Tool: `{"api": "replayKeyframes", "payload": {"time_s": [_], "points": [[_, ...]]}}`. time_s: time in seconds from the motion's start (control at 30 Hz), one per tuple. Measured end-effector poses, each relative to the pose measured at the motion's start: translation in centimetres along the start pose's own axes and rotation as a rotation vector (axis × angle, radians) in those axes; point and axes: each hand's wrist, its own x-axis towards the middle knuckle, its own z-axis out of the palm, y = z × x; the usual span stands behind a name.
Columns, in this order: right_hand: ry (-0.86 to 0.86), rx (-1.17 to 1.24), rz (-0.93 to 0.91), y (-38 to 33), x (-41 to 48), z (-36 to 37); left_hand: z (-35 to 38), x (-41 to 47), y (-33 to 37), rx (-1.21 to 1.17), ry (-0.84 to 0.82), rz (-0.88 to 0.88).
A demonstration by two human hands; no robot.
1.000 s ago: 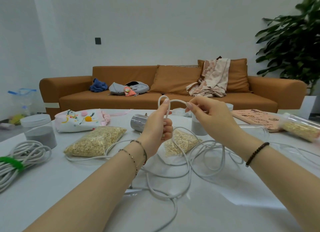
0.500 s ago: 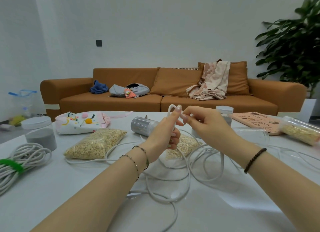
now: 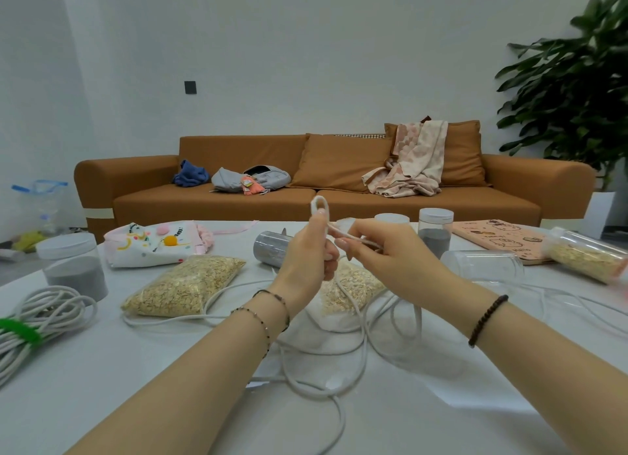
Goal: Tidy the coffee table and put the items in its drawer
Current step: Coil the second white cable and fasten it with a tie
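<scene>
Since a second ago the loop has shrunk: the left hand (image 3: 307, 251) now clenches a small bend of white cord (image 3: 319, 206) while the right hand (image 3: 384, 254) pinches the strand beside it. Most of the cord sprawls loose across the coffee table (image 3: 102, 369). Judging by that, the oat bags (image 3: 185, 284), jars (image 3: 73, 264) and pouch (image 3: 153, 242), tidying has barely begun, with no drawer in view.

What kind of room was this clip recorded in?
Most likely a home living room: an orange-brown sofa strewn with clothes faces a white coffee table, and a large potted plant stands in the corner.
</scene>
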Motion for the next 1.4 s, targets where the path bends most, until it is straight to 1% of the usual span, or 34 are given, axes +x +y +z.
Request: {"api": "replayKeyframes", "payload": {"time_s": [0.13,0.27,0.37,0.47,0.6,0.73,0.83,0.97,1.1,1.17,1.3,1.4], "points": [[-0.056,0.095,0.037,-0.5,-0.1,0.2,-0.8,0.4,0.8,-0.232,0.076,0.081],[-0.07,0.133,0.063,-1.2,-0.4,0.2,-1.2,0.5,1.8,-0.565,0.164,0.043],[-0.09,0.135,0.053,-1.4,-0.6,0.4,-1.5,0.7,2.1,-0.668,0.201,0.018],[-0.124,0.131,0.063,-1.3,-0.7,0.6,-1.4,0.6,2.1,-0.674,0.193,-0.018],[-0.147,0.092,0.075,-1.2,-0.7,0.5,-1.5,0.7,2.0,-0.614,0.144,0.011],[-0.201,0.009,0.058,-1.3,-0.8,0.4,-1.4,0.6,2.0,-0.542,0.092,0.002],[-0.208,-0.01,0.054,-1.4,-0.8,0.5,-1.2,0.4,1.9,-0.502,0.055,-0.001],[-0.22,-0.038,0.055,-1.4,-0.8,0.5,-1.0,0.4,1.9,-0.496,0.021,-0.017],[-0.248,-0.066,0.094,-1.3,-0.8,0.5,-1.2,0.6,2.1,-0.493,0.005,0.007],[-0.254,-0.087,0.117,-1.3,-0.8,0.5,-1.3,0.5,2.2,-0.516,0.008,0.006],[-0.253,-0.087,0.144,-1.1,-0.7,0.5,-1.6,0.5,2.2,-0.65,0.015,-0.012],[-0.271,-0.098,0.142,-1.1,-0.7,0.6,-1.7,0.6,2.2,-0.692,0.066,-0.022]]}}
